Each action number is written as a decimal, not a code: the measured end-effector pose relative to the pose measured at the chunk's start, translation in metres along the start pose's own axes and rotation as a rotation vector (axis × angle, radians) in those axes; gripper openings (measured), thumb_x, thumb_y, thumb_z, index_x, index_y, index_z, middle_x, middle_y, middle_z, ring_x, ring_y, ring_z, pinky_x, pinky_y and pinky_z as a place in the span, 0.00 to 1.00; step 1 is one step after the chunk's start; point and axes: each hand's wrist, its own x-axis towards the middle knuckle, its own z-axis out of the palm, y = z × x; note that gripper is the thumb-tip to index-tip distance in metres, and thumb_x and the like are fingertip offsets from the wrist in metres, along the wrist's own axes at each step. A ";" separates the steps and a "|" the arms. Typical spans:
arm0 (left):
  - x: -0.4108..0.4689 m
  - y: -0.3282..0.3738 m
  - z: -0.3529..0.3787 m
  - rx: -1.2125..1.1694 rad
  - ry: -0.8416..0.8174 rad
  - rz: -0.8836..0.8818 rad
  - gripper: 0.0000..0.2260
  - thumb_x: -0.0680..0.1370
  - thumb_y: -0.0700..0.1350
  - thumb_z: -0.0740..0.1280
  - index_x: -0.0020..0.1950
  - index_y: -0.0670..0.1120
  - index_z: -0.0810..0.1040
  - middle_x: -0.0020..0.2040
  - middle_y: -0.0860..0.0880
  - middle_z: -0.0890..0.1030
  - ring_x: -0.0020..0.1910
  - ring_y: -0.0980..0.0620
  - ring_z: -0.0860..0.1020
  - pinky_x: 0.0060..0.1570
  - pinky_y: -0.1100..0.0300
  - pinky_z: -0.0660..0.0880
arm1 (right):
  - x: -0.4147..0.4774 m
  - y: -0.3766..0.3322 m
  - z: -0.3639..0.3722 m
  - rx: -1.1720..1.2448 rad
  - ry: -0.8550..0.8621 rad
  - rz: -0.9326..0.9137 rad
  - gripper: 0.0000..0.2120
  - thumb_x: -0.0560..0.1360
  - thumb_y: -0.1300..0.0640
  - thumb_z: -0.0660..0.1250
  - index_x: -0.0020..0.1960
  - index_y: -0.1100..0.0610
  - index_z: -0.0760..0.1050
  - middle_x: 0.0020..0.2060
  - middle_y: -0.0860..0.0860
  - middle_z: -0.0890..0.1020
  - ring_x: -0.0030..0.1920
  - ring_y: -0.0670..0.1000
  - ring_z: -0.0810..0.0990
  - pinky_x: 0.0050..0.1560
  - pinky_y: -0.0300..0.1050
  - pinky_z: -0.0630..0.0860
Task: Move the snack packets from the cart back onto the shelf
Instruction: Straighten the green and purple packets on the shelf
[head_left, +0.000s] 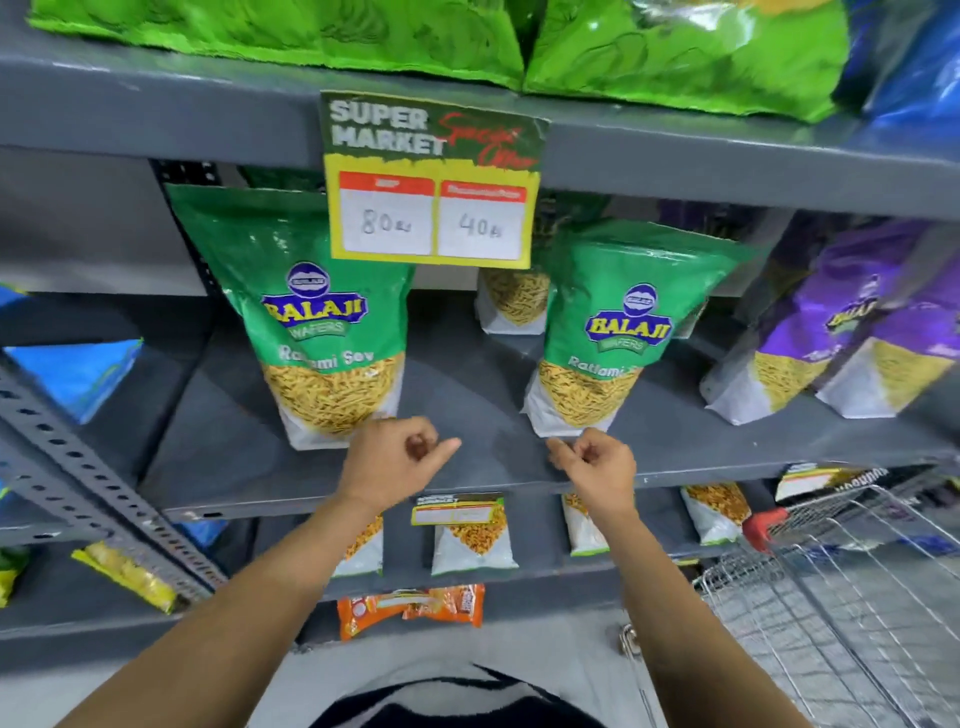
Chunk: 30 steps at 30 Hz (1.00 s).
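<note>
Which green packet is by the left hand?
Find the yellow price sign hanging from the grey shelf. The green packet stands just below-left of it, above the left hand. It's taller than the other green packet.

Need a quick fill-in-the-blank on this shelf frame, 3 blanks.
1. Both front Balaji packets on the shelf are ___ in colour.
2. The price sign reads 80 and ___.
3. The wire cart stands to the person's ___.

Missing words: green; 40; right
</note>
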 end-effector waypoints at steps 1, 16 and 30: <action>0.009 0.009 0.014 -0.053 -0.033 -0.014 0.14 0.68 0.59 0.71 0.32 0.52 0.73 0.27 0.54 0.77 0.28 0.59 0.74 0.32 0.62 0.72 | 0.005 0.005 -0.011 0.013 0.051 0.014 0.18 0.63 0.47 0.74 0.27 0.49 0.66 0.23 0.50 0.73 0.33 0.60 0.82 0.40 0.60 0.79; 0.058 0.071 0.115 0.049 -0.058 -0.286 0.35 0.58 0.62 0.77 0.60 0.57 0.69 0.56 0.54 0.82 0.54 0.49 0.80 0.56 0.46 0.75 | 0.082 0.009 -0.071 0.156 -0.570 0.074 0.31 0.70 0.61 0.74 0.64 0.41 0.64 0.67 0.46 0.70 0.36 0.51 0.83 0.41 0.53 0.84; 0.078 0.066 0.087 -0.174 -0.224 -0.368 0.38 0.55 0.50 0.83 0.59 0.60 0.67 0.56 0.56 0.79 0.56 0.53 0.79 0.57 0.54 0.77 | 0.097 -0.001 -0.060 0.065 -0.597 -0.043 0.32 0.62 0.54 0.80 0.61 0.45 0.69 0.51 0.48 0.81 0.29 0.48 0.78 0.23 0.42 0.77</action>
